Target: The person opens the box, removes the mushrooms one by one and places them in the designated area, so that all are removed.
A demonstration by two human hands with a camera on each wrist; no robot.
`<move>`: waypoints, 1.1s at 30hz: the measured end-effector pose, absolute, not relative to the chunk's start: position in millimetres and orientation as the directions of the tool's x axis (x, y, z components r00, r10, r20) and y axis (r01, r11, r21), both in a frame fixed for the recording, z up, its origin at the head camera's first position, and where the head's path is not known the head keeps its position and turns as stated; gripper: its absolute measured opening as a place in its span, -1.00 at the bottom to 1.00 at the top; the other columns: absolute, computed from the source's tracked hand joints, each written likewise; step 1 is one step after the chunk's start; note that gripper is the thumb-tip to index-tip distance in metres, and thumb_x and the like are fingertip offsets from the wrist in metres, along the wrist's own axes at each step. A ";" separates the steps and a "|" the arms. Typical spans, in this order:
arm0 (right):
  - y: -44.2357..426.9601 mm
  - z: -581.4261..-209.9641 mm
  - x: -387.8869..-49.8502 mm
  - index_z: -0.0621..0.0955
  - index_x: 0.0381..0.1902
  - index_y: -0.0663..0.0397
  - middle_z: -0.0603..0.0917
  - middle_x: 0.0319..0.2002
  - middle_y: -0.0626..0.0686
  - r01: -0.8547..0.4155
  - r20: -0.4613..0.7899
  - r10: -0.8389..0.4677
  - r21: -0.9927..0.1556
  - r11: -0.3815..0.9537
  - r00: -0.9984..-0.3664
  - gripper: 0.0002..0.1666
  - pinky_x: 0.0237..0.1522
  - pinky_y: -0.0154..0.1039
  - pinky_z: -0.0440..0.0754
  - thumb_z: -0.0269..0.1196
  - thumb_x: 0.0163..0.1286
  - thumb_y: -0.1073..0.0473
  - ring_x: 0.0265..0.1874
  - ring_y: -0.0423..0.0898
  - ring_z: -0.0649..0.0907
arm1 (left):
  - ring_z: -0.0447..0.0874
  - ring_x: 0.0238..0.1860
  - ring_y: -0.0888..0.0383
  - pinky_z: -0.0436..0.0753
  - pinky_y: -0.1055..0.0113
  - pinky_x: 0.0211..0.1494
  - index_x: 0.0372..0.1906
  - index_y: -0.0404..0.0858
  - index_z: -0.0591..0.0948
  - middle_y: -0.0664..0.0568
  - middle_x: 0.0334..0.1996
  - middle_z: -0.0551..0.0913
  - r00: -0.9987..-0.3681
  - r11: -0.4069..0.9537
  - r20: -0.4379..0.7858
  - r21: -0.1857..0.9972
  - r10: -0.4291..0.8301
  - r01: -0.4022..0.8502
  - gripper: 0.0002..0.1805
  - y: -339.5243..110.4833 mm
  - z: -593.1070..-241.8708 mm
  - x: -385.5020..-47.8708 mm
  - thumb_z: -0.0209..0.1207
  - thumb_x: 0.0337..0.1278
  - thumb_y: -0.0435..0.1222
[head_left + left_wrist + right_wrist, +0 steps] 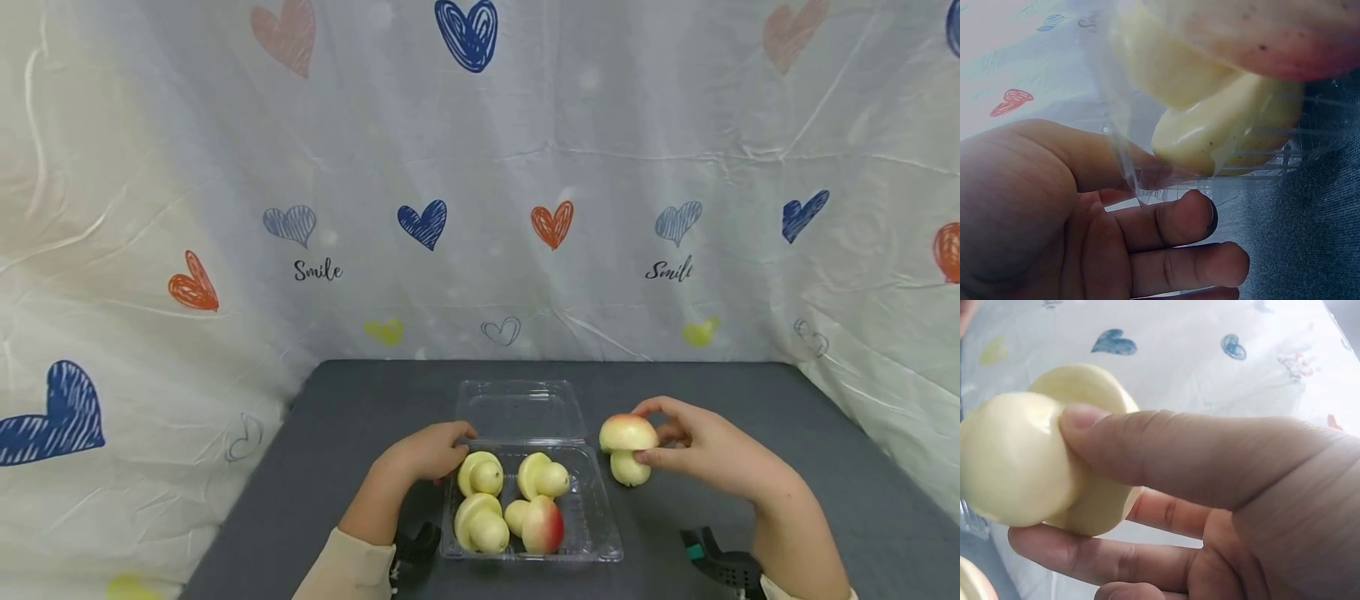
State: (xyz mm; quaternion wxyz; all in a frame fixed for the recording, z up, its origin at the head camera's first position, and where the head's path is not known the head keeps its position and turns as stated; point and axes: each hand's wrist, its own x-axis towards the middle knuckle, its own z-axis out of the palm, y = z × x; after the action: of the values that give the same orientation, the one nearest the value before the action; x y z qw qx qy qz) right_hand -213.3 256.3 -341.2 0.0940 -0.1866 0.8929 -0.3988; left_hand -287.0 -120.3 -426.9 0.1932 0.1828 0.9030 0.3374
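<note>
My right hand [693, 437] holds a mushroom [627, 433] upright over the table, to the right of a clear plastic box [592, 525]. The mushroom has a red-tinged cap and a pale yellow stem. In the right wrist view, the thumb presses where the stem [1016, 459] meets the cap, with fingers below. At the box's left side, my left hand [427, 450] grips the rim between thumb and finger, its other fingers loosely bent outside the wall. Several similar mushrooms [480, 475] lie on their sides in the box, one [543, 525] showing its red cap.
The box's transparent lid [521, 408] lies folded back behind it. A dark grey cloth covers the table [382, 400]. Behind and beside it hangs a white curtain [487, 283] printed with hearts. Black wrist straps [723, 567] sit below both hands.
</note>
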 end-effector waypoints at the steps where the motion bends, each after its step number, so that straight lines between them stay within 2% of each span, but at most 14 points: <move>1: 257.5 -341.8 -214.4 0.48 0.27 0.06 0.77 -0.26 -0.06 -0.256 -0.022 -0.405 -0.743 0.618 -0.914 -0.41 -0.25 -0.18 0.54 0.40 0.41 -0.03 -0.25 -0.03 0.65 | 0.41 -0.64 0.09 0.47 0.14 -0.46 0.40 -0.26 0.47 -0.04 -0.57 0.54 -0.859 0.706 -0.225 0.679 0.460 0.201 -0.60 -120.1 -426.7 -287.2 -0.05 0.61 -0.31; 8: 262.9 -344.7 -220.0 0.45 0.29 0.13 0.76 -0.29 -0.04 -0.213 -0.056 -0.372 -0.737 0.642 -0.927 -0.36 -0.21 -0.05 0.52 0.40 0.41 -0.01 -0.20 0.04 0.63 | 0.45 -0.61 0.07 0.45 0.17 -0.48 0.40 -0.27 0.47 -0.04 -0.55 0.57 -0.858 0.722 -0.225 0.657 0.462 0.217 -0.60 -118.9 -425.8 -288.1 -0.05 0.61 -0.31; 16: 272.5 -349.9 -224.3 0.44 0.32 0.13 0.77 -0.26 -0.04 -0.179 -0.063 -0.325 -0.729 0.661 -0.944 -0.33 -0.18 -0.04 0.53 0.40 0.41 -0.03 -0.16 0.01 0.64 | 0.42 -0.63 0.08 0.43 0.18 -0.49 0.40 -0.25 0.47 -0.04 -0.56 0.56 -0.858 0.721 -0.231 0.661 0.459 0.208 -0.60 -118.6 -426.7 -289.2 -0.05 0.62 -0.30; 22: 282.3 -353.4 -226.6 0.44 0.31 0.14 0.74 -0.29 -0.03 -0.167 -0.049 -0.280 -0.700 0.695 -0.959 -0.33 -0.30 -0.11 0.44 0.40 0.40 -0.05 -0.38 -0.04 0.52 | 0.47 -0.61 0.06 0.45 0.17 -0.48 0.40 -0.24 0.47 -0.05 -0.54 0.58 -0.857 0.724 -0.234 0.657 0.459 0.209 -0.60 -120.1 -427.5 -290.2 -0.04 0.62 -0.30; 29: 292.1 -355.8 -230.7 0.43 0.33 0.19 0.78 -0.15 -0.01 -0.139 -0.061 -0.234 -0.652 0.745 -0.970 -0.31 -0.16 -0.01 0.55 0.36 0.44 -0.08 -0.10 -0.02 0.65 | 0.48 -0.61 0.05 0.47 0.15 -0.47 0.40 -0.25 0.47 -0.06 -0.53 0.59 -0.860 0.728 -0.233 0.653 0.455 0.208 -0.60 -120.9 -425.7 -289.7 -0.06 0.62 -0.30; 33: 297.0 -359.9 -232.2 0.40 0.35 0.25 0.77 -0.11 0.06 -0.101 -0.094 -0.206 -0.634 0.767 -0.974 -0.27 -0.21 -0.03 0.53 0.35 0.45 -0.09 -0.16 0.00 0.63 | 0.48 -0.62 0.05 0.47 0.16 -0.47 0.40 -0.26 0.47 -0.06 -0.53 0.59 -0.857 0.728 -0.235 0.652 0.459 0.212 -0.59 -119.4 -427.1 -289.4 -0.06 0.62 -0.31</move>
State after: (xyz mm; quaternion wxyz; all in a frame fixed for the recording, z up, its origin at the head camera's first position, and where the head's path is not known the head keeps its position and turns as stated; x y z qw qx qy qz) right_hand -232.2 297.0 -359.9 0.0793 -0.0818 0.9366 -0.3314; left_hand -289.4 -119.4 -427.1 0.1938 0.1845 0.9092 0.3190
